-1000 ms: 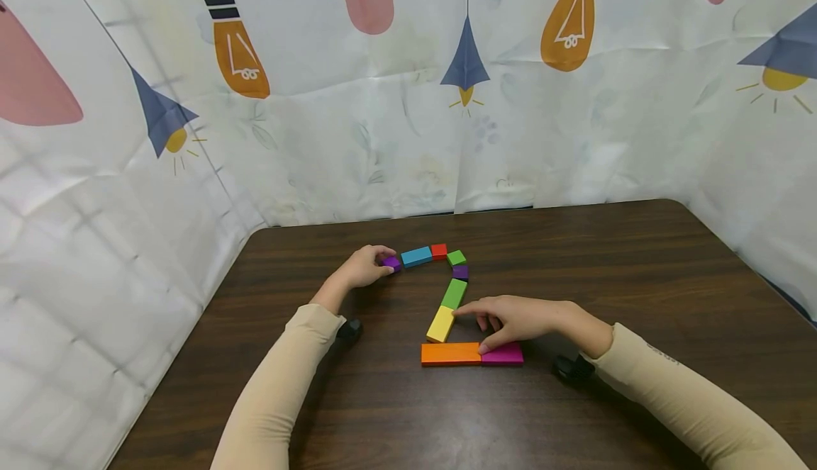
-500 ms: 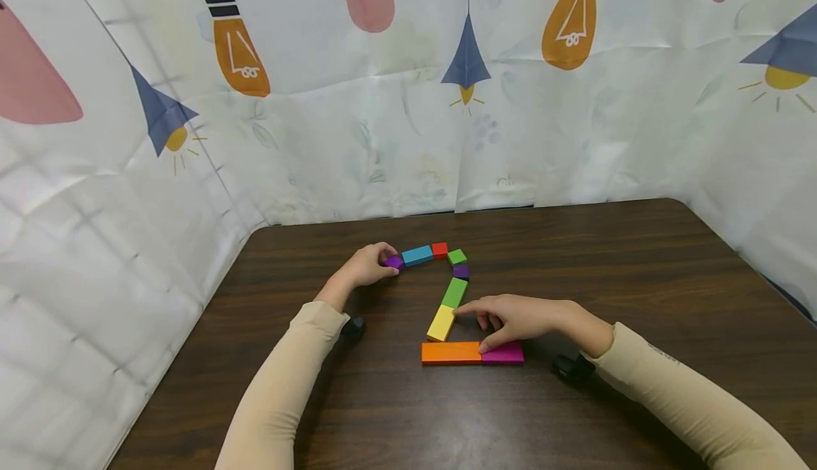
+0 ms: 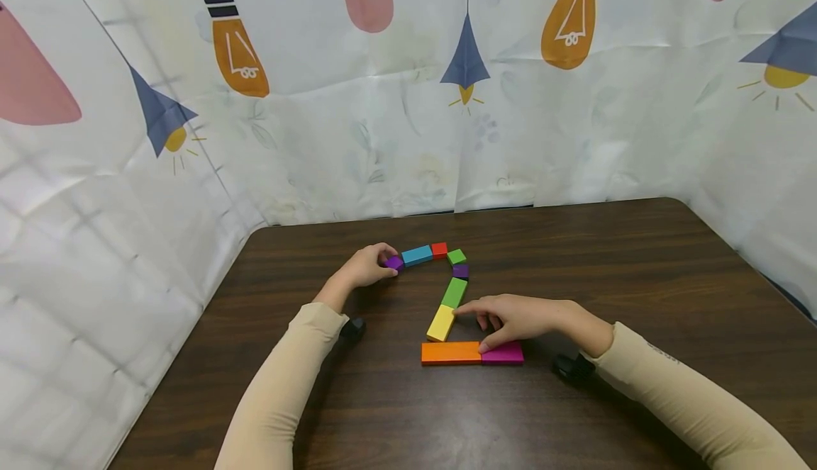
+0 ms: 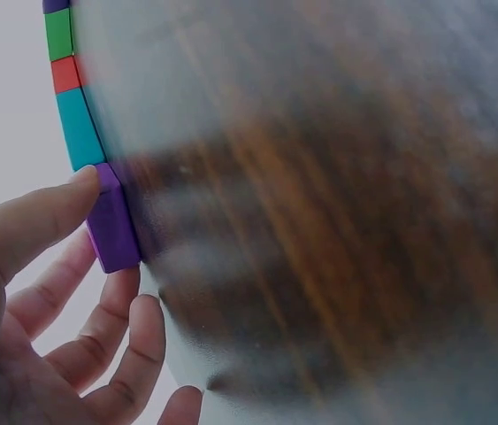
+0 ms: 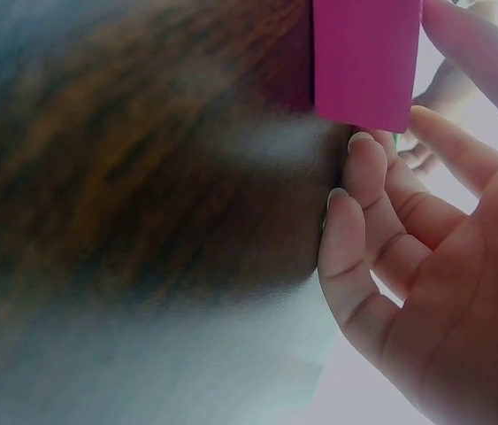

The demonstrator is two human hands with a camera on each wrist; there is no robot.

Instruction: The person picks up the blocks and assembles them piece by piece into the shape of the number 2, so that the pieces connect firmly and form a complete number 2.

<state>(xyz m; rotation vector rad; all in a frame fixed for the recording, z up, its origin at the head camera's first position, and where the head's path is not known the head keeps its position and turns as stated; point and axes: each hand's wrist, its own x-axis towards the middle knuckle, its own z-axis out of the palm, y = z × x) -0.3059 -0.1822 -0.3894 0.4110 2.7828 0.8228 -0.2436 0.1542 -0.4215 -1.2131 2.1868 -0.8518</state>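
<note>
My left hand (image 3: 367, 266) pinches a small purple block (image 4: 114, 220) between thumb and fingers at the left end of a curved row. Right at that block's far end is a blue block (image 3: 418, 255), followed by a red block (image 3: 439, 250), a small green block (image 3: 456, 256) and a dark purple block (image 3: 460, 271). A longer green block (image 3: 454, 293) and a yellow block (image 3: 441, 323) slant down from there. Beneath them, an orange block (image 3: 450, 354) meets a magenta block (image 3: 504, 354) end to end. My right hand (image 3: 520, 316) rests its thumb near that seam, index fingertip at the yellow block's edge.
The blocks lie on a dark wood-grain table (image 3: 606, 264). Behind it and along the sides hangs a white curtain (image 3: 383, 137) printed with lamps and bulbs. A black wrist device (image 3: 573, 368) sits below the right wrist, another (image 3: 353, 328) by the left.
My left hand has slid the small purple block slightly to the right, up against the blue block's end. The right hand and the other blocks have stayed put.
</note>
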